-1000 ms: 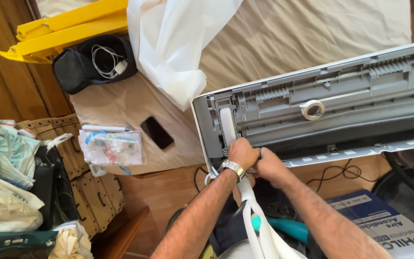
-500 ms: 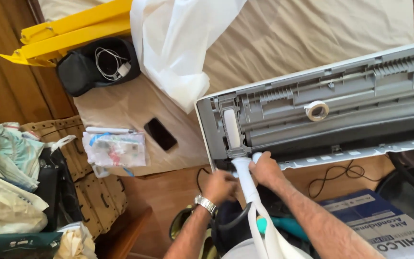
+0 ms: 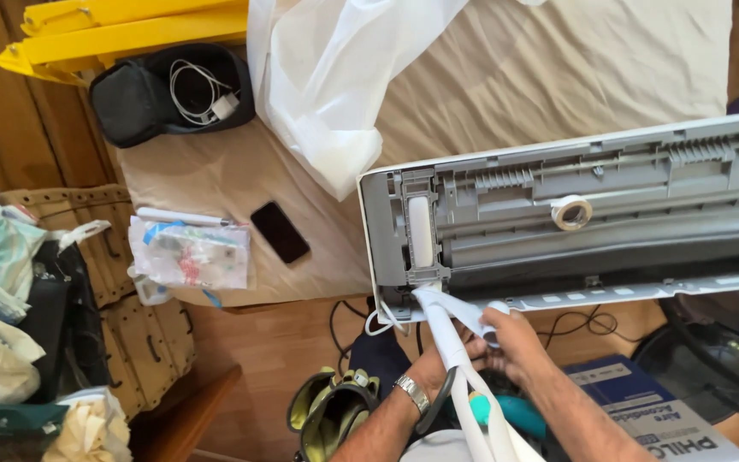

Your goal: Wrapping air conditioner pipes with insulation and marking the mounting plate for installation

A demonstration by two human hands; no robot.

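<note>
While both hands work at the near left corner of the air conditioner unit (image 3: 575, 214), I watch the white wrapped pipe bundle (image 3: 448, 329) that comes out of that corner and runs toward me. The right hand (image 3: 515, 342) is closed around the loose end of white tape (image 3: 472, 312), fingers curled and pinching it just beside the bundle. The left hand (image 3: 425, 372), with a wristwatch (image 3: 412, 393) on it, sits under the bundle and seems to cup it, but the bundle hides most of the fingers, so I cannot tell how tightly they close.

As I judge it, the main risk is the tape going slack or tearing if the right hand pulls off-line from the bundle; the wrap would then loosen near the corner. A hard tug could also drag the unit toward the bed's edge, since its near side already overhangs the bed sheet (image 3: 318, 171). The thin white cable (image 3: 380, 323) looping at the corner could get caught in the wrap.

The bundle's long axis runs from the unit's corner down toward the bottom of the view, leaning slightly right, its far end pointing into the unit. The unit itself lies lengthwise left to right across the bed, open side up, with a tape roll (image 3: 571, 212) resting inside. A black phone (image 3: 280, 232) lies well apart to the left.
</note>
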